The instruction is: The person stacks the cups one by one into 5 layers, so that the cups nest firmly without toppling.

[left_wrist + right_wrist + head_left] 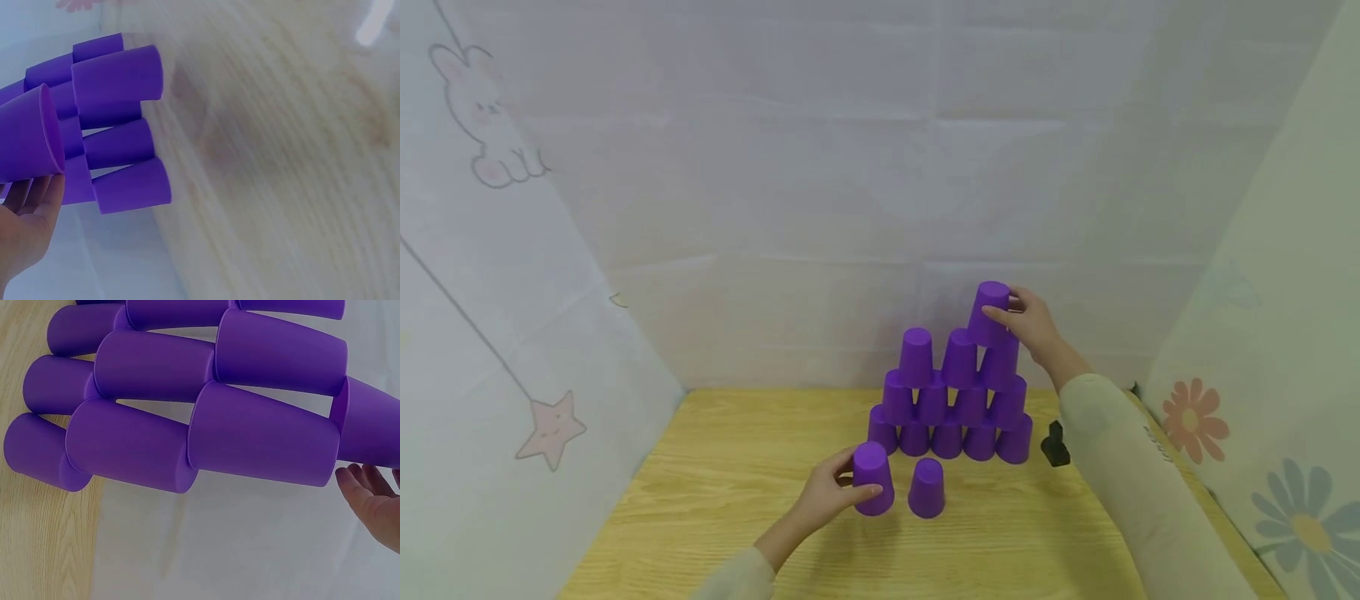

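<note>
Right hand [1036,323] is gripping the top cup [989,313], fingers wrapped around it, up on the right side of the pyramid [951,400]. Left hand [829,493] is clutching another cup [872,478] on the table [715,500], beside a loose cup [927,487].

A small black object [1055,444] sits on the wooden worktop [722,492], with cartoon-printed white sheets [512,333] hung around it.
</note>
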Demonstrator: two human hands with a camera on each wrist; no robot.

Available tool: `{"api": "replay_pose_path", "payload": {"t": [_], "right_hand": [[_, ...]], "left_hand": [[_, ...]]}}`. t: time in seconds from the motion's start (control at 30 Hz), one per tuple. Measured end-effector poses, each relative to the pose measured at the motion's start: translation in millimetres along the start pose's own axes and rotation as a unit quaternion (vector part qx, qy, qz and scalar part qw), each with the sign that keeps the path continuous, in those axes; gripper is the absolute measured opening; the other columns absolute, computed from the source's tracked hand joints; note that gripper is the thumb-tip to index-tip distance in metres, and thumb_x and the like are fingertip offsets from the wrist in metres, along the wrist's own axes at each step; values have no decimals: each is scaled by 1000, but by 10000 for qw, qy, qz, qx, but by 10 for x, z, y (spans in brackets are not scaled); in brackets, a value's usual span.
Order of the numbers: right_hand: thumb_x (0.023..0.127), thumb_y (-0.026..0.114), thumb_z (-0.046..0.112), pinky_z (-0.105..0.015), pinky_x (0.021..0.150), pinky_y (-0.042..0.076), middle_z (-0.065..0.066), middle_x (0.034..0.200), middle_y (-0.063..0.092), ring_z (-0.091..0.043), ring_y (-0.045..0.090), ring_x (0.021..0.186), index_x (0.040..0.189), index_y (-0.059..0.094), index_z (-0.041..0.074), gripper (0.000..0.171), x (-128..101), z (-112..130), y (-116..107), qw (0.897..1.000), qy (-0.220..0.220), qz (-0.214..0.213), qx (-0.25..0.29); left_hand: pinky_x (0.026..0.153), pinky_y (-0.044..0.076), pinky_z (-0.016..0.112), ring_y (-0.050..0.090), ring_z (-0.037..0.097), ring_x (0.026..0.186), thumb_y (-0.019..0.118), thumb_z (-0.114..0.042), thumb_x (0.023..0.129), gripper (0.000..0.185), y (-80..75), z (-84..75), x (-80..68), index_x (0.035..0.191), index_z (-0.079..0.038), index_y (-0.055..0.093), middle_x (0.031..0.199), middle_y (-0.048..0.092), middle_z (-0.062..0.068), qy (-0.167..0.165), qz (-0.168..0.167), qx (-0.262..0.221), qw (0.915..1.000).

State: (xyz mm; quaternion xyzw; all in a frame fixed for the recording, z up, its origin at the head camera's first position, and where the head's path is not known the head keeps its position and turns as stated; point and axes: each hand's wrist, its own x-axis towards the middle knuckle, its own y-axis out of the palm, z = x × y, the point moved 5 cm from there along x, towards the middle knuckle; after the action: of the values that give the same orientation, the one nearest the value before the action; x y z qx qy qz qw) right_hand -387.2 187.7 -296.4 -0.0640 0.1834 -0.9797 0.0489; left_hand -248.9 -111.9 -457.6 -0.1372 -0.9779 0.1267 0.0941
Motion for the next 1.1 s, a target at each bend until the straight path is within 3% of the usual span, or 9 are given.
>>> {"api": "replay_pose_path", "payload": {"t": [0.53,1.1], "right_hand": [[91,58,34,-54,112,26,-23,148,30,-38,29,137,147,22,6,72,-211,-98,-144,9998,-134,-38,-146],[93,55,31,-55,112,25,-21,148,31,-37,29,136,145,24,3,67,-534,-383,-224,9996,-273,25,31]], "left_hand": [[82,54,26,63,22,98,74,-15,79,54,-147,-355,392,129,-5,54,115,64,17,100,-183,258,9994],[86,53,33,61,24,103,73,-19,80,51,-265,-605,634,126,-7,56,116,64,14,11,-303,337,9990]]}}
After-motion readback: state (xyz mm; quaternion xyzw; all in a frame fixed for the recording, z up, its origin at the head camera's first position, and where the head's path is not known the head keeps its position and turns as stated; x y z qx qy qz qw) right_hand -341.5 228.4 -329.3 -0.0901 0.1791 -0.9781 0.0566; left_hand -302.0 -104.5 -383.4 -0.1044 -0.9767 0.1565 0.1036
